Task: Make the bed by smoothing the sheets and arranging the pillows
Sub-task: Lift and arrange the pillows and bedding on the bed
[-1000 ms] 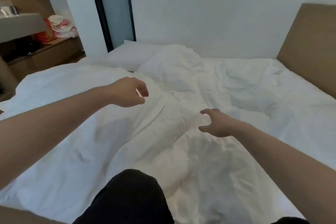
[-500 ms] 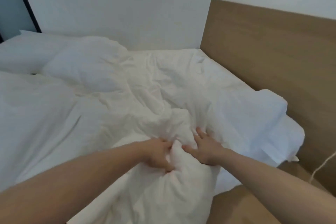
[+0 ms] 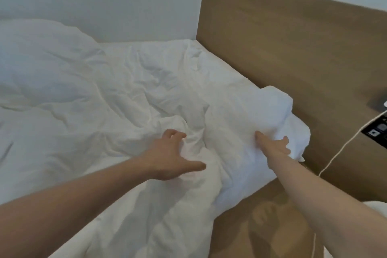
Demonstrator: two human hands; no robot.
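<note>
Sheets [image 3: 129,94] lie rumpled across the bed, in the head view, running away from the person toward the white wall, with a bunched white duvet corner [image 3: 247,123] nearest the wooden headboard [image 3: 293,44] on the right. That bunched corner lies directly ahead of both hands, its long edge running along the headboard side, so the right hand [image 3: 274,146] is the nearer one to it. The right hand rests flat on the fabric, fingers spread and pressing into the fold rather than pinching it. The left hand [image 3: 169,157] hovers over or lightly touches a puckered ridge of fabric just left of the corner, fingers splayed and curled like a claw, thumb stretched out to the right; it does not look closed on cloth. Both forearms reach forward, roughly parallel. A plump pillow [image 3: 41,63] sits far left, well apart from the hands. A white cable [image 3: 343,148] hangs at the right edge.
</note>
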